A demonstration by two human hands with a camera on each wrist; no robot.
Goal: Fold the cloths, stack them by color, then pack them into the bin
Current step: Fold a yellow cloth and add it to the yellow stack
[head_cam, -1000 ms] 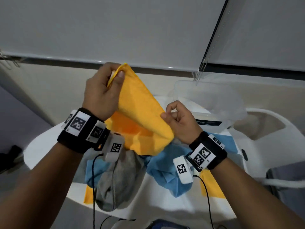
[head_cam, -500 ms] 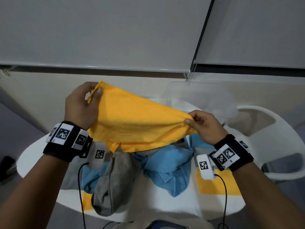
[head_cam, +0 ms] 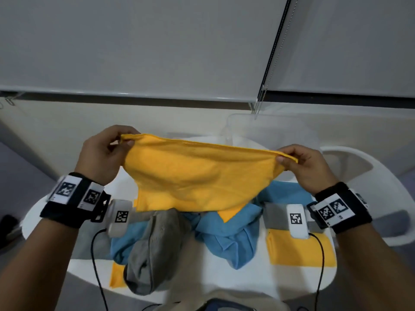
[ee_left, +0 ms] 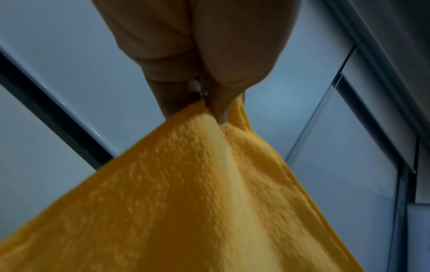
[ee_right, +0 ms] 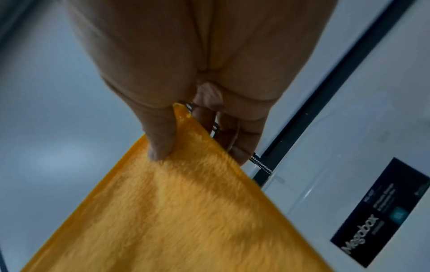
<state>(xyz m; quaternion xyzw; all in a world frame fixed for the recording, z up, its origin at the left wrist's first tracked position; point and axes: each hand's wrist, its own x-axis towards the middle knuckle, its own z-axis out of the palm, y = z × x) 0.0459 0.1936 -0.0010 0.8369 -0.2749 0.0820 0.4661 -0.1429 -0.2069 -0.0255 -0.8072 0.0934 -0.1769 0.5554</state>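
Observation:
A yellow cloth (head_cam: 197, 173) hangs spread in the air above the white table (head_cam: 224, 281). My left hand (head_cam: 107, 153) pinches its left top corner and my right hand (head_cam: 298, 162) pinches its right top corner. Both wrist views show thumb and fingers pinching the yellow cloth (ee_left: 209, 193) (ee_right: 186, 211) at a corner. On the table below lie a crumpled blue cloth (head_cam: 233, 239), a grey cloth (head_cam: 152, 254) and a folded yellow cloth (head_cam: 298, 250). The clear plastic bin (head_cam: 276, 133) stands at the table's far right, behind the held cloth.
A white chair (head_cam: 368, 187) stands right of the table. Grey roller blinds (head_cam: 157, 46) and a wall rise behind it. Another yellow cloth corner (head_cam: 116, 274) shows under the grey one at the front left. Cables hang from both wrist cameras.
My hands have moved apart and down, pulling the bunched yellow cloth out wide between them. The right hand now holds a top corner instead of the lower edge.

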